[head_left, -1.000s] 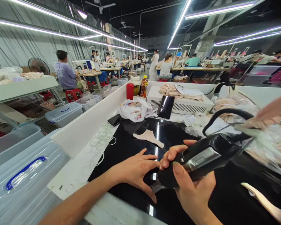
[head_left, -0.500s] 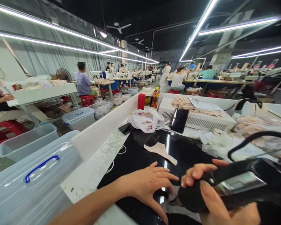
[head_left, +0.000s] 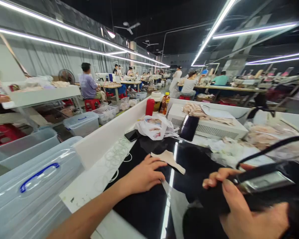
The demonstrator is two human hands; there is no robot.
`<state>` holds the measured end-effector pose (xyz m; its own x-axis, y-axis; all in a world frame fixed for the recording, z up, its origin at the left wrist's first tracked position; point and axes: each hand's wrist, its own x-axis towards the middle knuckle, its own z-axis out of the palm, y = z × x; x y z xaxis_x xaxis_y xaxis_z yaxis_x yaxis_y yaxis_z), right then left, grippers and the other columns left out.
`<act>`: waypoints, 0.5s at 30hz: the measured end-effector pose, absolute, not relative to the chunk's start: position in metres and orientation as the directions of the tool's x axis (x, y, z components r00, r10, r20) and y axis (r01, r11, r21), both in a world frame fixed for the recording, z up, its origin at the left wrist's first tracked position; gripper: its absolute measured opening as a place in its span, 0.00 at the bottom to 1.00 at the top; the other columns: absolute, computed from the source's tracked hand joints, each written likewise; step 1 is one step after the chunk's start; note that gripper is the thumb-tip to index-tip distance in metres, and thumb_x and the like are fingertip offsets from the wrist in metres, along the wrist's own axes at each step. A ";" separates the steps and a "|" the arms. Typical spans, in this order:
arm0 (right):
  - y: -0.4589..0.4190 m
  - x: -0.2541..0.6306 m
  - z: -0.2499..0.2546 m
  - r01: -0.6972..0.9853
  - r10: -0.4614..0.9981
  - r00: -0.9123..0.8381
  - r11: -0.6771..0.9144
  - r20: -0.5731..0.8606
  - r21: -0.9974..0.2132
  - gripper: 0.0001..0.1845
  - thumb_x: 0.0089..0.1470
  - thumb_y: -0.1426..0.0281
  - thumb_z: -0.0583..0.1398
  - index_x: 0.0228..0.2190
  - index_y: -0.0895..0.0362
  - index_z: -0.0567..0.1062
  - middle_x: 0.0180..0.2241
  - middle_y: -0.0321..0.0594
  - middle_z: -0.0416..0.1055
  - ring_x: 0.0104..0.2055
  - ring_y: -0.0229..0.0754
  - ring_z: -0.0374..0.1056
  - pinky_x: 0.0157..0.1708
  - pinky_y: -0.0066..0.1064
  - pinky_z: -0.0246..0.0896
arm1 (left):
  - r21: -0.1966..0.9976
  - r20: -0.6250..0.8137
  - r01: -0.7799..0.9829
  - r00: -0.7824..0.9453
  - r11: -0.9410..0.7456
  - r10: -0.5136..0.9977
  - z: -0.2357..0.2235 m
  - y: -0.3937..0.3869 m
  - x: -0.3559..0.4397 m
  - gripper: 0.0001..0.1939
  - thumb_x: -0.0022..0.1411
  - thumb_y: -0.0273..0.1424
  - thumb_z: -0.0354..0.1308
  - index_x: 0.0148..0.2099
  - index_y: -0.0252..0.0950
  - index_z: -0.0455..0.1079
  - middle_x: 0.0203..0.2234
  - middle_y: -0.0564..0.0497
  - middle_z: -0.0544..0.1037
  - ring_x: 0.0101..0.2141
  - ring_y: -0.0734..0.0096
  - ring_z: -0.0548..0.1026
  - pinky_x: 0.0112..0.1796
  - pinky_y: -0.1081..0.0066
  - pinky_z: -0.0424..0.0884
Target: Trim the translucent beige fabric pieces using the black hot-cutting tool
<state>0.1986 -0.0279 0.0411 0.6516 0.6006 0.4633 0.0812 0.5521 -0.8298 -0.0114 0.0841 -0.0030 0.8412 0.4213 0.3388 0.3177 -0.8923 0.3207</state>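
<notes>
My left hand (head_left: 146,174) lies palm down over the glossy black surface (head_left: 139,210), its fingers stretched out and slightly apart. Its upper fingertips reach the left end of a beige cut fabric piece (head_left: 171,161). Close to the lower fingertips is the narrow tip of a thin, whitish translucent piece (head_left: 178,202); whether they touch it I cannot tell. At the right, my right hand (head_left: 249,209) is wrapped round a black corded tool (head_left: 259,196) with a silver plate on its side. The tool's lower part is dark and blurred.
White elastic loops (head_left: 114,159) lie along the left ledge. Behind are a plastic bag (head_left: 154,127), a phone (head_left: 189,127), a red container (head_left: 149,107) and a white box (head_left: 214,127) bearing fabric pieces. Lidded clear bins (head_left: 40,199) stand left. People sit at sewing tables farther off.
My left hand has moved away from the tool, up and left to the beige piece, uncovering the translucent piece. My right hand has shifted slightly right with the tool.
</notes>
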 end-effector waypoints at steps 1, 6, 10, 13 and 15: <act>-0.030 0.196 0.046 0.067 0.583 0.670 0.568 0.459 -0.820 0.28 0.49 0.65 0.74 0.48 0.49 0.70 0.29 0.30 0.73 0.26 0.41 0.71 0.29 0.38 0.75 | 0.338 0.364 0.372 0.795 -0.864 0.485 -0.003 0.084 -0.011 0.08 0.71 0.24 0.59 0.45 0.39 0.78 0.62 0.45 0.73 0.64 0.52 0.68 0.66 0.46 0.60; -0.032 0.192 0.048 0.038 0.592 0.646 0.605 0.482 -0.795 0.26 0.52 0.67 0.74 0.49 0.48 0.70 0.30 0.29 0.74 0.27 0.40 0.72 0.28 0.36 0.73 | 0.449 0.372 0.335 0.773 -0.829 0.514 -0.007 0.066 0.000 0.06 0.72 0.27 0.60 0.49 0.36 0.76 0.47 0.45 0.78 0.50 0.61 0.75 0.54 0.61 0.73; -0.033 0.191 0.042 0.022 0.616 0.606 0.620 0.504 -0.784 0.25 0.55 0.69 0.72 0.50 0.47 0.70 0.31 0.30 0.74 0.27 0.39 0.72 0.29 0.35 0.74 | 0.513 0.315 0.243 0.839 -0.823 0.444 -0.006 0.044 0.011 0.14 0.66 0.32 0.69 0.52 0.37 0.76 0.47 0.46 0.78 0.50 0.60 0.75 0.54 0.63 0.73; -0.033 0.189 0.040 0.025 0.621 0.584 0.631 0.524 -0.776 0.24 0.56 0.70 0.71 0.50 0.47 0.70 0.32 0.29 0.74 0.27 0.38 0.73 0.29 0.34 0.74 | 0.546 0.267 0.209 0.875 -0.812 0.405 -0.005 0.035 0.016 0.26 0.60 0.39 0.74 0.57 0.37 0.74 0.53 0.43 0.77 0.53 0.56 0.74 0.60 0.55 0.69; -0.033 0.189 0.039 0.026 0.625 0.570 0.636 0.534 -0.772 0.23 0.57 0.71 0.70 0.50 0.46 0.70 0.33 0.30 0.74 0.28 0.37 0.73 0.30 0.33 0.75 | 0.549 0.228 0.219 0.889 -0.807 0.397 -0.006 0.032 0.016 0.32 0.58 0.44 0.74 0.59 0.36 0.73 0.56 0.41 0.75 0.57 0.51 0.71 0.62 0.51 0.66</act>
<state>0.1889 -0.0329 0.0385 0.5698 0.6249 0.5337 0.0256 0.6356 -0.7716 0.0157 0.0323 -0.0063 0.8890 0.3969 0.2284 0.2190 -0.8065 0.5491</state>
